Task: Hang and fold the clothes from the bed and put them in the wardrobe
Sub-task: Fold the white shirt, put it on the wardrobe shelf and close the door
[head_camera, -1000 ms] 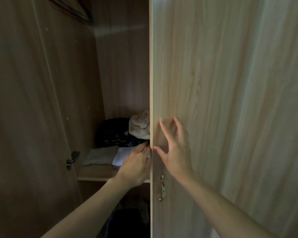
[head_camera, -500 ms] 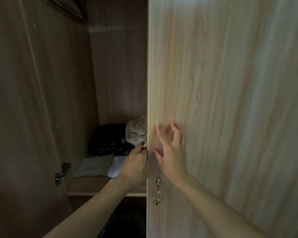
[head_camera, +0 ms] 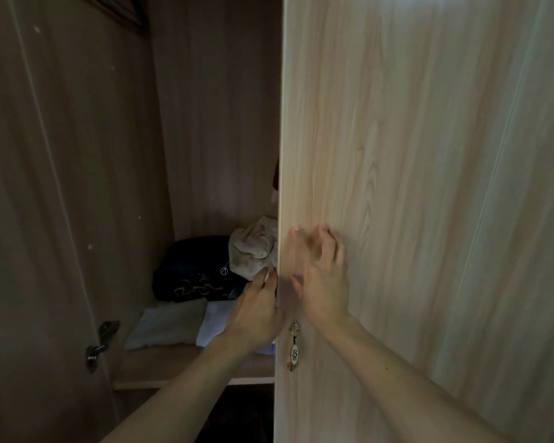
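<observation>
Writing: the dark folded garment (head_camera: 192, 270), just beyond the left hand's fingertips, carries a small white circle crossed by a slash, and pale looping marks lower down. The marks are too dim to read as letters.
Left hand (head_camera: 256, 311): it reaches up and forward from a bare forearm with its back to the camera. One pale-nailed fingertip lies against the edge of the wardrobe door (head_camera: 413, 187).
Left hand's hold: the other fingers pass behind the door's edge and are hidden. It cannot be told whether they grip the edge.
Right hand (head_camera: 323, 282): it is just to the right of the left hand, across the door's edge, and lies on the door's pale wood face, blurred by motion.
Right hand's hold: it holds nothing. The forefinger is stretched up, the other fingers are spread and bent, and their tips touch the wood.
Door handle (head_camera: 294, 346): a small ornate metal pull on the door, just below the right wrist.
Beige garment (head_camera: 253, 251): it is bunched up just above the left hand's fingertips and rests on the dark garment.
Grey folded cloth (head_camera: 170, 324): it lies flat to the left of the left hand.
White folded cloth (head_camera: 216, 321): it touches the grey one and is partly hidden under the left wrist.
Shelf (head_camera: 179, 366): it is inside the wardrobe below the left hand and bears all four clothes.
Red fabric (head_camera: 275, 174): a sliver well above both hands, at the door's edge.
Hinge (head_camera: 101, 342): dark metal on the open left-hand door (head_camera: 29, 219), well to the left of the left hand.
</observation>
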{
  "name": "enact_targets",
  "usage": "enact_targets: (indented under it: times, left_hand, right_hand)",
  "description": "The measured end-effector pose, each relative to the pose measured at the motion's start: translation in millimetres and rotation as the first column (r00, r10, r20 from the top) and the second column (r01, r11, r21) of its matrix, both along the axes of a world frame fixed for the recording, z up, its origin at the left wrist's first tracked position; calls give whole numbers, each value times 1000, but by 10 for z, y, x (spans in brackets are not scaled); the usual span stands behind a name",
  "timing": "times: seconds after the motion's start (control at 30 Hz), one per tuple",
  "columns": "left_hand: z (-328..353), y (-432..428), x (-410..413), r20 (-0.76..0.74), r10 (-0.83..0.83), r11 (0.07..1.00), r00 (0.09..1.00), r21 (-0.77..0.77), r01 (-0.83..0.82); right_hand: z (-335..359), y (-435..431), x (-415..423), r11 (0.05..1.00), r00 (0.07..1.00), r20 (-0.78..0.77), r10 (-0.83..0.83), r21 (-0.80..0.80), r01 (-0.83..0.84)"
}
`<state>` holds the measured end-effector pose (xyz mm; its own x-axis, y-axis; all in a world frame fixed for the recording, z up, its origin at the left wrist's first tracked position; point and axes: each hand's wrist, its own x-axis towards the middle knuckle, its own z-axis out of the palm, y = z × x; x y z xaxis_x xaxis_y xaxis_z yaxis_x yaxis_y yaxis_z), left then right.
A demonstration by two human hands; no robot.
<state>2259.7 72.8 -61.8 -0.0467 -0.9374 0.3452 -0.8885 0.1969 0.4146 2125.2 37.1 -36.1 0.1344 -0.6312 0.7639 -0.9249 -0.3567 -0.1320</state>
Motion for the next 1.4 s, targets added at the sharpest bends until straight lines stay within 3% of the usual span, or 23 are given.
enact_targets:
  times: [0.17, 0.63, 0.93, 1.17, 1.4]
  left_hand:
    - [12, -34, 127, 96, 95, 994, 991, 51, -100]
    - [-26, -29, 410, 31, 86, 992, 996, 92, -89]
    - [-18, 185, 598, -51, 53, 998, 997, 34, -51]
    - [-69, 546, 489, -106, 83, 996, 991, 47, -79]
    - [181, 1271, 202, -49, 180, 983, 983, -36, -181]
  right_hand:
    - [-15, -191, 31, 999, 997, -55, -53, -14, 53]
    - [-5, -185, 25, 994, 985, -135, -106, -19, 105]
    - [32, 65, -82, 965, 981, -1, 193, 181, -189]
    - [-81, 520, -249, 901, 969, 119, 216, 359, -245]
    - [26, 1127, -473, 826, 896, 271, 352, 361, -434]
